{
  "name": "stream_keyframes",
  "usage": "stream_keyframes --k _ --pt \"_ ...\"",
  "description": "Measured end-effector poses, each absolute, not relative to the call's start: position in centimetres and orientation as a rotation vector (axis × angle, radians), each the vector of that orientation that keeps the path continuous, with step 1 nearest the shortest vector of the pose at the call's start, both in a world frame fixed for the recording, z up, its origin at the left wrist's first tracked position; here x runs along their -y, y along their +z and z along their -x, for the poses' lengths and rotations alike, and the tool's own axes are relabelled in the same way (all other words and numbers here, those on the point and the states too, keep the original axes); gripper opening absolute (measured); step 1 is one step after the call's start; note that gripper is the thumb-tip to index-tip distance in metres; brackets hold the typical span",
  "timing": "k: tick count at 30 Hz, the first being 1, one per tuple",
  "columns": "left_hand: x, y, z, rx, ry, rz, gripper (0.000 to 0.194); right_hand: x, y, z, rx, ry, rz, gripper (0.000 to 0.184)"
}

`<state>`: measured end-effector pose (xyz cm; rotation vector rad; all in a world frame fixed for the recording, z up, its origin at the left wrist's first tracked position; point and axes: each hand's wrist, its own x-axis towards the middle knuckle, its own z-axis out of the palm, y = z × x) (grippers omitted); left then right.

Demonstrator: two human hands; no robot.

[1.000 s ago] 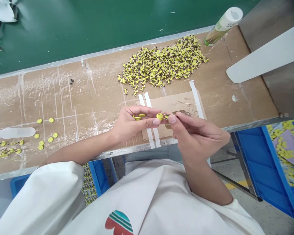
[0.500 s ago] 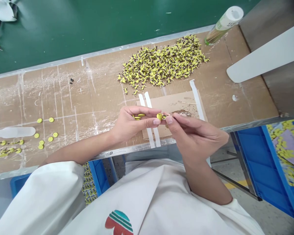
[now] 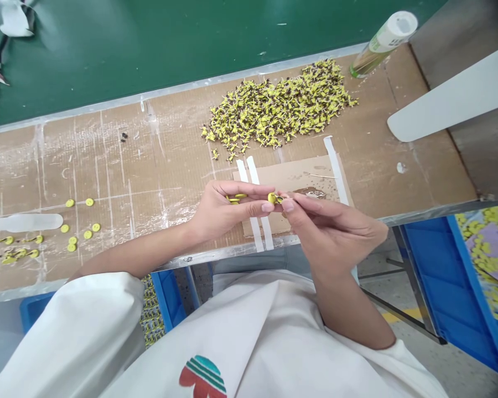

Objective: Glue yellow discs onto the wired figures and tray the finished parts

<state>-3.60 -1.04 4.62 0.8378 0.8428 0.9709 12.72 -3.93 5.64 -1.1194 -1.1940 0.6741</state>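
Between its thumb and forefinger my left hand (image 3: 228,207) pinches a small round yellow head piece (image 3: 272,198). More yellow discs (image 3: 234,198) show in the curl of the same hand. My right hand (image 3: 330,224) is closed at its fingertips on a tiny yellow-and-black figure body (image 3: 279,199), which touches the head piece. Both hands meet above a cardboard sheet (image 3: 282,168) fixed with white tape strips, where a brown glossy puddle (image 3: 311,192) and a thin stick (image 3: 322,176) lie just beyond the fingers.
A heap of small yellow-and-black figures (image 3: 278,105) lies behind my hands. Loose yellow discs (image 3: 88,234) and a white plastic strip (image 3: 25,222) are at left. A clear tube of sticks (image 3: 382,47) stands back right, near a white panel (image 3: 452,94). Blue bins (image 3: 444,287) sit below.
The head piece in my left fingers has turned slightly against the figure body. Both hands keep their grip, and the whole view has shifted a little.
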Motion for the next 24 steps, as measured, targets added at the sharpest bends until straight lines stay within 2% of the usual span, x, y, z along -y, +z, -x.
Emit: stream_keyframes --k 18,24 --pt "1.05 4.35 3.51 -0.896 0.983 -0.843 0.028 3.59 5.30 -12.59 1.223 0.733 1.074 0.029" --pt "0.94 4.22 3.46 -0.884 1.001 -0.753 0.037 3.37 5.08 -12.41 1.225 0.714 1.124 0.026"
